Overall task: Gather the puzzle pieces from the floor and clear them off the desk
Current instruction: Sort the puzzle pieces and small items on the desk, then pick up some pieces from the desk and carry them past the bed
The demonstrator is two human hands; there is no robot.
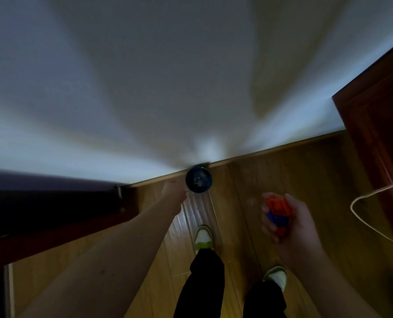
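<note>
My right hand is closed around a bunch of orange and blue puzzle pieces, held at chest height over the wooden floor. My left arm reaches forward and down; my left hand is at the rim of a dark blue round container by the baseboard. Whether the fingers grip the rim is blurred. Pale specks show inside the container.
A white wall fills the upper view above the baseboard. A dark red-brown desk or cabinet edge juts in at left. A reddish wooden door stands at right, with a pale cord looping beside it. My feet in green-white shoes stand below.
</note>
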